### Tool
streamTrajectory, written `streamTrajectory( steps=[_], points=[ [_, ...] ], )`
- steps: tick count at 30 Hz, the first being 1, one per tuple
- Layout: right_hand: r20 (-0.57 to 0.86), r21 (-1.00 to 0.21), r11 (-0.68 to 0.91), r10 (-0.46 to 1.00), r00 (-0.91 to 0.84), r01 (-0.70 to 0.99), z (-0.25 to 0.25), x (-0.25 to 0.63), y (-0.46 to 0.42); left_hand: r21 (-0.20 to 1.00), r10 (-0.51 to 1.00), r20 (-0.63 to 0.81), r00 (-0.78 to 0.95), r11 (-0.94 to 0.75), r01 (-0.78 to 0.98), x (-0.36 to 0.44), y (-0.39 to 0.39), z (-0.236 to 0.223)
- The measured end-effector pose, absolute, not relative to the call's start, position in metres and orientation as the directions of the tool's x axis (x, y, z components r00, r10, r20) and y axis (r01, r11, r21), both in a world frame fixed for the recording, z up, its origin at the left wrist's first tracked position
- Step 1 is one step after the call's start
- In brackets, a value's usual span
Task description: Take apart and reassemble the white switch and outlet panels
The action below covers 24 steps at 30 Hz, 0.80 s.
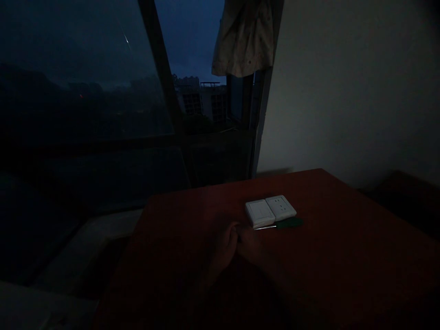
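The room is very dark. My left hand (225, 245) and my right hand (249, 245) rest together on the red table (343, 256), fingertips touching each other. Their fingers look curled, but the dim light hides whether they hold anything. Just beyond my right hand lie two white wall plates side by side: a switch plate (260, 212) and a socket plate (281, 207). A screwdriver (280, 224) with a green handle lies along their near edge, its metal shaft pointing toward my right hand.
A large window (85, 91) fills the left, with dark buildings (202, 98) outside. A pale cloth (244, 39) hangs at the top by the window frame. A plain wall (350, 91) stands behind the table. A pale ledge (85, 247) runs left of the table.
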State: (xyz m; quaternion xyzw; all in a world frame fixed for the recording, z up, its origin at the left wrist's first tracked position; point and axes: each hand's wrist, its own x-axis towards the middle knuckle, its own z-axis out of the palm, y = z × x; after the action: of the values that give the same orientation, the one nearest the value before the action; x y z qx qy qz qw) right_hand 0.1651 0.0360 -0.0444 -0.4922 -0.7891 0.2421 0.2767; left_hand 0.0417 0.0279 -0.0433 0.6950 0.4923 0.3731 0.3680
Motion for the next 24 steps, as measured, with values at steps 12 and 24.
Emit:
streamTrajectory(
  steps=[12,24],
  points=[
    [0.177,-0.654,0.392,0.911,-0.373,0.647,-0.0401,0.1657,0.035,0.875,0.961,0.153,0.232,-0.24,0.42,0.0426,0.0262,-0.0404],
    [0.164,-0.651,0.381,0.915,-0.368,0.656,-0.0416,0.1662,0.0345,0.87,0.958,0.165,0.236,-0.254,0.422,0.0421,0.0254,-0.0401]
  ],
)
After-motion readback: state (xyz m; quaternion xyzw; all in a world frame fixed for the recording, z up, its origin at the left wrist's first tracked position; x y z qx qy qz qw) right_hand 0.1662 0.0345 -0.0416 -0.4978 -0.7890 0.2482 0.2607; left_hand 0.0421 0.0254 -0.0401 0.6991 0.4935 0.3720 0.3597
